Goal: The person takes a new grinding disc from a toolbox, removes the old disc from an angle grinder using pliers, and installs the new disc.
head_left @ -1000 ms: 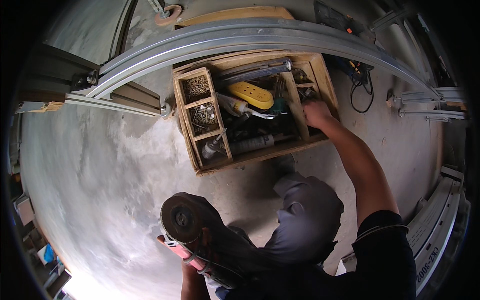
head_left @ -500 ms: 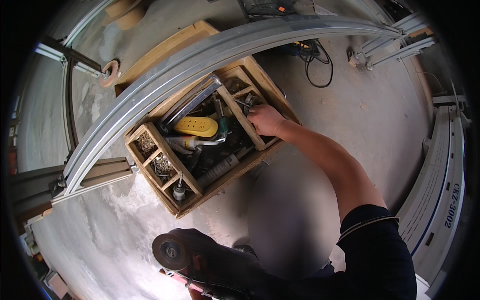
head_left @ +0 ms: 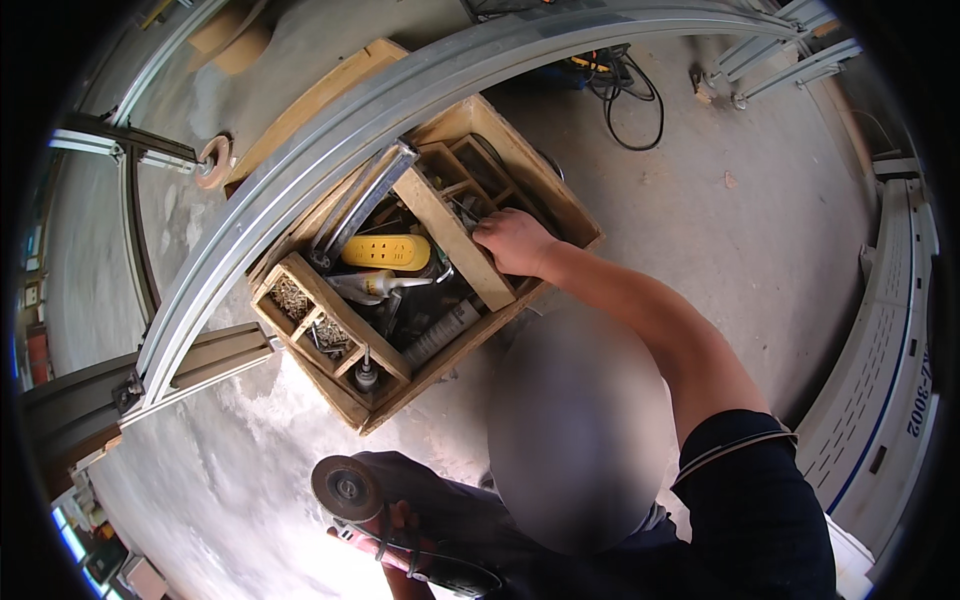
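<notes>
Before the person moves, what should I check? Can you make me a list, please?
1. Grinder held: ok, the left hand has fingers around it.
2. Grinding disc away from the wooden box: ok, there's a gap between them.
3. Disc stopped: cannot tell from still pictures.
4. Glove on the right hand: not ok, it's bare.
5. Right fingertips away from sharp bits: cannot tell, they're hidden down in the box's right-hand side.
6. Black cable away from both hands: ok, it lies on the floor beyond the box.
</notes>
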The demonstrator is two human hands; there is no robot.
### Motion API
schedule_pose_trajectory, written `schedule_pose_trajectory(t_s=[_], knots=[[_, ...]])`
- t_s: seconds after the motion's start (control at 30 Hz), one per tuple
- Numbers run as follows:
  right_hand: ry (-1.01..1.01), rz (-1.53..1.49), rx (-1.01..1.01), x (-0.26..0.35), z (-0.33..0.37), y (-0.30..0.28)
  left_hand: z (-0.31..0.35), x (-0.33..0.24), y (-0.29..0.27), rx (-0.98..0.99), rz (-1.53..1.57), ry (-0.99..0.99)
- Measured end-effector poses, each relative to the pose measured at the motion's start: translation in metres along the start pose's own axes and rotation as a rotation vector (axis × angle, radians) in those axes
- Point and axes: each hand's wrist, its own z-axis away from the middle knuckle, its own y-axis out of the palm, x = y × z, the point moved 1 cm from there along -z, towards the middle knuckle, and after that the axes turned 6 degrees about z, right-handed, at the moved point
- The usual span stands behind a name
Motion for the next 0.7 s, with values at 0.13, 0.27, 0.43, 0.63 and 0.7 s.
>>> schedule_pose_trajectory(t_s=[0.13,0.27,0.43,0.63,0.7], knots=[[0.01,0.014,0.036,-0.001,0.002,-0.001,-0.002,0.002,0.024,0.076,-0.032,0.083],[0.08,0.164,-0.02,-0.017,0.02,-0.014,0.001,0.003,0.026,0.093,-0.095,0.121],[-0.049,0.568,0.263,-0.051,0.023,-0.018,-0.001,0.007,0.031,0.112,-0.04,0.156],[-0.415,1.035,0.656,-0.068,0.025,0.005,0.006,0.007,0.053,-0.053,0.086,0.134],[-0.537,1.177,0.639,-0.075,0.028,0.011,0.01,0.008,0.038,-0.047,0.163,0.105]])
